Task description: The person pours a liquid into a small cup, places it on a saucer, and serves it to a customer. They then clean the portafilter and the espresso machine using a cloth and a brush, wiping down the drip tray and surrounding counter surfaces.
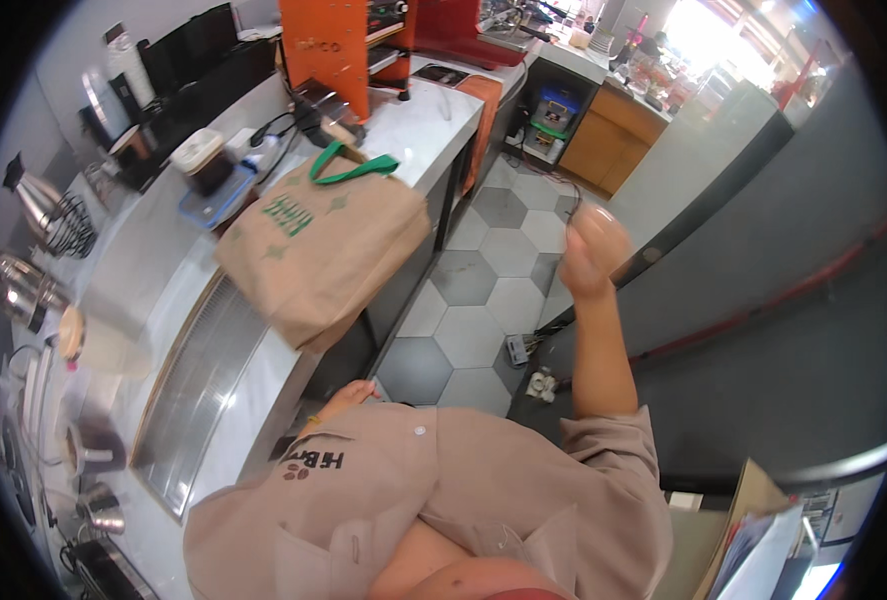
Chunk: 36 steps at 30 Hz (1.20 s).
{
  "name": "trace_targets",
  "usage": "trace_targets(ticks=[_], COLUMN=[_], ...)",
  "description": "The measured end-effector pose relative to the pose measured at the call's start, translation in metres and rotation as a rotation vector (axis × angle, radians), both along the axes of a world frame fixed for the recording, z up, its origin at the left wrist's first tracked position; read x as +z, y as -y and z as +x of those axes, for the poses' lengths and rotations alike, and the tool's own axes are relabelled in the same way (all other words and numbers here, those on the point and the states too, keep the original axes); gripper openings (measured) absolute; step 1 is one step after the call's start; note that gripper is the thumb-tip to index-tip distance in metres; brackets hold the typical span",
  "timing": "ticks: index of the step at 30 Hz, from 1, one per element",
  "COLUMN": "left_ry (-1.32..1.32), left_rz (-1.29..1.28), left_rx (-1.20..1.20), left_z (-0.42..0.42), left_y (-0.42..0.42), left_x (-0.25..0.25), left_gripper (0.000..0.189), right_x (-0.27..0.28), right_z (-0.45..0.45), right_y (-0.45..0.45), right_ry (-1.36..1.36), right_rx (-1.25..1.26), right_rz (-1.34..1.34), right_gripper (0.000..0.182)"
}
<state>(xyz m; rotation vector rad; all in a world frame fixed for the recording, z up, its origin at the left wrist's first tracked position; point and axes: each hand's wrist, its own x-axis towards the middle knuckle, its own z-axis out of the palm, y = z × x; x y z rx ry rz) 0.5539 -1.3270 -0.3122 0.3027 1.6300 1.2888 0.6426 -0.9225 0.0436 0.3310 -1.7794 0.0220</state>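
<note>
My left hand [352, 394] hangs low beside the counter's front, partly hidden by my shirt. A yellowish band is on its wrist, and nothing shows in its fingers. Raised over the floor is my right hand [597, 251], blurred by motion with curled fingers; whether it holds something small cannot be made out. It appears close to the edge of the large grey panel [713, 300]. Left of centre, a tan cloth tote bag [331, 240] with green handles [349, 169] and green print rests on the counter [443, 112], overhanging its front edge. Neither hand touches the bag.
A metal drip grate [195, 397] is set into the counter. Behind the bag is a lidded container of dark contents [207, 161]. A pitcher [98, 446] and a kettle [27, 289] line the left side. Near the panel's foot, a power strip [517, 350] lies on hexagonal tiles [473, 326].
</note>
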Motion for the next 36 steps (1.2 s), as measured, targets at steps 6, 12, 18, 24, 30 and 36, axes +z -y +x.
trace_targets(ticks=[6,12,18,24,30,36], left_ry=[-0.039,-0.053,-0.165,-0.464,-0.606,-0.632], left_rz=[0.352,0.201,-0.199,-0.247,-0.237,-0.046], left_rx=[-0.37,-0.328,-0.041,0.077,-0.056,-0.293], left_z=[-0.025,-0.101,-0.177,-0.238,-0.307,-0.438], left_y=[-0.222,-0.359,-0.439,-0.586,-0.709,-0.878], left_x=[0.126,0.086,0.057,0.105,0.073,-0.029], left_gripper=[0.047,0.047,0.047,0.052,0.051,0.048], right_x=[-0.304,-0.448,-0.448,-0.447,-0.364,-0.312], right_z=[-0.069,0.053,0.049,-0.081,-0.313,-0.436], right_y=[-0.27,-0.248,-0.393,-0.591,-0.754,-0.835], right_ry=[1.567,2.412,2.243,1.71,1.055,1.033], right_rx=[-0.934,-0.33,-0.534,-0.418,-0.036,0.284], right_rz=[-0.514,-0.551,-1.455,-1.898,-1.816,-1.801], right_gripper=[0.027,0.037,0.038,0.038,0.026,0.025])
